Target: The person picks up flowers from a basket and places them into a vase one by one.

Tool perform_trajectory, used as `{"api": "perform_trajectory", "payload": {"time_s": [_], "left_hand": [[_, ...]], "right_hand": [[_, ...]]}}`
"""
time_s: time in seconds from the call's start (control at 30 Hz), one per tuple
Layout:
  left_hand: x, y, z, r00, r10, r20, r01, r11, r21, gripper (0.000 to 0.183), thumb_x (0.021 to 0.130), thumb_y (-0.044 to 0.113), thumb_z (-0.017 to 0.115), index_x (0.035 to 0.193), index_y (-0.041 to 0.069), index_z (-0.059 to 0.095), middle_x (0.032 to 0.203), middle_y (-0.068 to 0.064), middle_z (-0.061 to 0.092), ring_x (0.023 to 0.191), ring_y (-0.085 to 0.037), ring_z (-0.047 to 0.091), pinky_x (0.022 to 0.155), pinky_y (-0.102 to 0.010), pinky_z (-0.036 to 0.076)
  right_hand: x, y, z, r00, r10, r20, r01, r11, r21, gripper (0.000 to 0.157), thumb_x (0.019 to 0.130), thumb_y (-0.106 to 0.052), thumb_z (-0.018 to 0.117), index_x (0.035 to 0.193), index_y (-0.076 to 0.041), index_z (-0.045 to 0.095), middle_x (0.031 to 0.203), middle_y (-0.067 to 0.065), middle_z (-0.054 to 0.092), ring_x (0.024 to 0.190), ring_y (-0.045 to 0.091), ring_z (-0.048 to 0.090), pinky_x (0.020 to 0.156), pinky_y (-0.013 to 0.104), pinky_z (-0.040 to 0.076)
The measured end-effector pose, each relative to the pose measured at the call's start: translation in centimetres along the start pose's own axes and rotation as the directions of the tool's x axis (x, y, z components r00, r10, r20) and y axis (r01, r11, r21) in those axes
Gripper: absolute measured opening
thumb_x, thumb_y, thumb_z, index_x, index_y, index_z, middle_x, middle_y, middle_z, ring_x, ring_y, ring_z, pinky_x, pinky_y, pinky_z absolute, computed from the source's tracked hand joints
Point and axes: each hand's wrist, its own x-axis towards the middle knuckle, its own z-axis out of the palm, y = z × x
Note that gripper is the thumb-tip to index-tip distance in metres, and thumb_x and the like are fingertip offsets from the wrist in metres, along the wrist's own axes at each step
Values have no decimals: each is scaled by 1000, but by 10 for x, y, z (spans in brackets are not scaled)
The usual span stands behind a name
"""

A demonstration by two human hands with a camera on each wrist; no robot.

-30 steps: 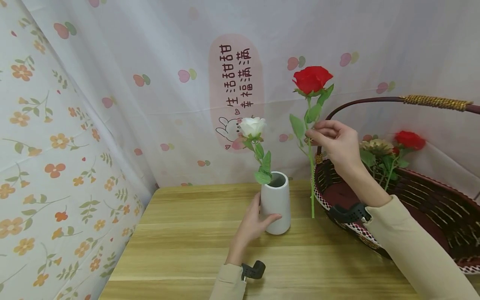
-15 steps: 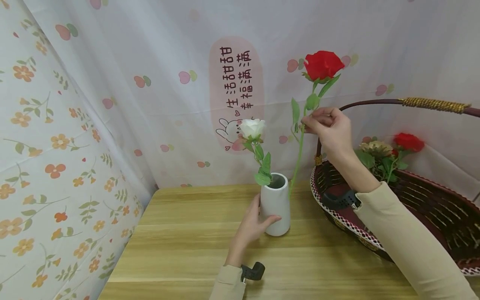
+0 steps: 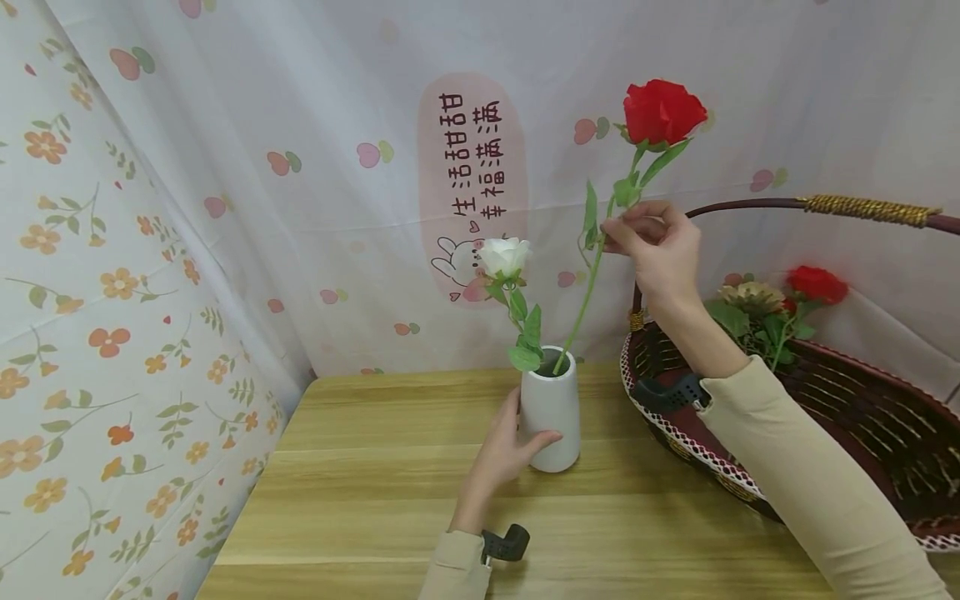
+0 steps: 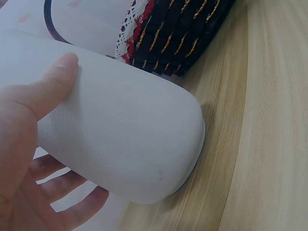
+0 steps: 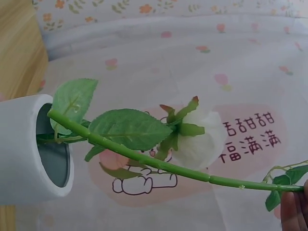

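- Head view: right hand [image 3: 660, 250] has the red rose [image 3: 663, 112] pinched between thumb and fingers, partway up the stem [image 3: 588, 292], below the bloom. The rose leans, bloom up and to the right, cut end down and left at the mouth of the vase [image 3: 550, 425]. So the vase is below and left of that hand.
- Same view: left hand [image 3: 506, 450] is wrapped round the vase, low on its left side, and it's the nearer hand to it. Vase stands upright on the table [image 3: 360, 500]. The white rose [image 3: 504, 257] is already in there, leaning left, so the right part of the mouth looks freer. Basket [image 3: 697, 450] is off to the right with more flowers [image 3: 752, 297] in it, under the right arm, not between rose and vase.
- Left wrist view: thumb on one side of the vase, fingers round the other. Basket's just beyond; mouth out of frame.
- Right wrist view: the cut end shows at the rim, overlapping the white rose's leaves. Those leaves could snag it, I reckon. Can't tell if it's past the rim; fingertips only just in shot.
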Motion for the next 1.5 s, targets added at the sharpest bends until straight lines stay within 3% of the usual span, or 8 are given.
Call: {"api": "perform_trajectory", "payload": {"time_s": [0.23,0.63,1.13,1.5], "left_hand": [[-1,0,-1,1000,-1,1,1,1000,5,84,76,49,68,142,19,25,135,2,40,120,-12,41,94,-36,41],[0,1,0,1000,15,9,-15,1000,9,85,77,51,66,142,19,24,135,1,39,119,-13,41,93,-36,42],[0,1,-1,1000,25,4,-25,1000,13,84,76,51,67,142,20,25,134,3,40,119,-12,42,93,-37,42],[-1,3,-1,1000,3,8,-3,1000,-3,84,77,49,68,142,20,24,135,4,39,120,-11,41,93,-36,42]], "right_hand": [[0,9,3,1000,-16,22,18,997,-78,27,78,-9,72,99,-3,56,88,13,65,74,21,66,70,26,52],[1,13,6,999,-42,24,44,995,-92,24,79,-8,71,97,-2,57,86,15,64,73,22,65,70,26,53],[-14,37,4,996,30,87,-16,987,-157,25,80,-8,70,98,5,58,87,16,65,72,22,65,70,26,53],[-36,23,13,987,107,121,-71,962,-265,28,81,-11,70,99,6,59,88,17,66,72,22,66,74,25,52]]}}
